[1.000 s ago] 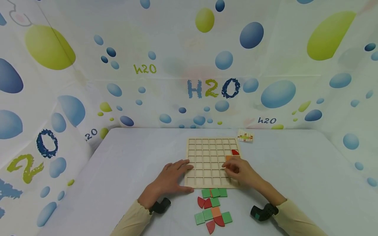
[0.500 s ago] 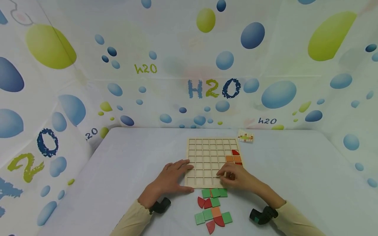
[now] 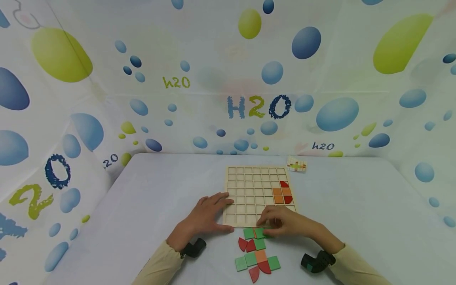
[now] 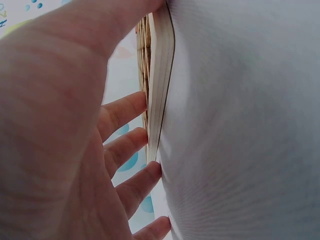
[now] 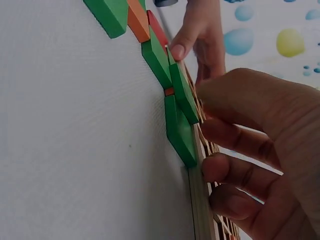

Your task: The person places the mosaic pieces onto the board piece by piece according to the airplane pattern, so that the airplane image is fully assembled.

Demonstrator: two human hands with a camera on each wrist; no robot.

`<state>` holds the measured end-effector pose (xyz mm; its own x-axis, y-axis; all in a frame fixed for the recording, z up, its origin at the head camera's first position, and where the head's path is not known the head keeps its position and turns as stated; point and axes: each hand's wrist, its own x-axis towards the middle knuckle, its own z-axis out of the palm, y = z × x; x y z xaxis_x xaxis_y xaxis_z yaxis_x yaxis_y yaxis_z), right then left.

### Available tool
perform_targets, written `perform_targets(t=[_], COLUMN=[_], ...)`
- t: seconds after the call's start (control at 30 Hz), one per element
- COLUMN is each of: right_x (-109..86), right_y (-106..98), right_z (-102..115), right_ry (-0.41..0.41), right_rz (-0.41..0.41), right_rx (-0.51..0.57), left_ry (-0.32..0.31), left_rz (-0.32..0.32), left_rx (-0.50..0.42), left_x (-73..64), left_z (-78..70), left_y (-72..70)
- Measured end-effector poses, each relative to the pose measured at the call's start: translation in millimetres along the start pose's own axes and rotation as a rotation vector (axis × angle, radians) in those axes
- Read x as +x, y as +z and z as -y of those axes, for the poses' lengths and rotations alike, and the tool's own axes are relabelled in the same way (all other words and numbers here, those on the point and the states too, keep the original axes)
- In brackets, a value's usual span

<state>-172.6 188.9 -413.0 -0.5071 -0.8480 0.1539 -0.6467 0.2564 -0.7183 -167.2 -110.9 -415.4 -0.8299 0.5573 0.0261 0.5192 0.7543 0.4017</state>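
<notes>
Right hand (image 3: pixel 287 221): its grip is loosely bent, thumb and fingers apart, with nothing visible in it; it hangs over the near edge of the board, right of centre, and partly covers the rightmost green tile. Whether the thumb touches that tile I cannot tell.
Left hand (image 3: pixel 208 213): its grip is spread and relaxed, clasping nothing; fingers lie at the board's left edge, thumb by the near left corner.
Green square tiles (image 3: pixel 259 244): several on the bench, nearer than the board; in the right wrist view two overlap just beside its near edge.
Red quarter-circle pieces (image 3: pixel 264 266): four among the green tiles, two on the left and two at the near end.
Orange tile (image 3: pixel 261 255): between green tiles, touching a red piece; an orange sliver shows farther off.
Wooden grid board (image 3: pixel 246 190): flat on the bench; toward its right side, three orange squares (image 3: pixel 277 191) and two red quarter-circles (image 3: pixel 288 200) sit in cells.
Pattern card (image 3: pixel 296 164): just beyond the board's far right corner.
Wrist cameras (image 3: pixel 318 261): one on each wrist, below cream sleeves (image 3: pixel 162 263).
Bench (image 3: pixel 171 174): white-covered.
Backdrop (image 3: pixel 206 47): white, with blue and green drops and "H2O" lettering.
</notes>
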Motion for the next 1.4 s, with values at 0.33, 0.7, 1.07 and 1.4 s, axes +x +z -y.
perform_targets(t=[0.33, 0.7, 1.07, 1.4], right_x=[-1.5, -2.5, -2.4, -4.1], right_y=[2.4, 2.3, -1.8, -3.2], right_z=[-0.7, -0.6, 3.1, -1.4], right_ry=[-0.002, -0.01, 0.003, -0.041], right_rz=[0.06, 0.055, 0.075, 0.028], right_rx=[-0.003, -0.012, 0.014, -0.01], left_ry=[0.008, 0.009, -0.005, 0.006], left_rz=[-0.005, -0.005, -0.002, 0.002], left_rx=[0.012, 0.013, 0.002, 0.008], left_x=[0.1, -0.2, 0.6, 0.6], left_z=[0.2, -0.5, -1.6, -0.5], left_y=[0.8, 0.6, -0.2, 0.3])
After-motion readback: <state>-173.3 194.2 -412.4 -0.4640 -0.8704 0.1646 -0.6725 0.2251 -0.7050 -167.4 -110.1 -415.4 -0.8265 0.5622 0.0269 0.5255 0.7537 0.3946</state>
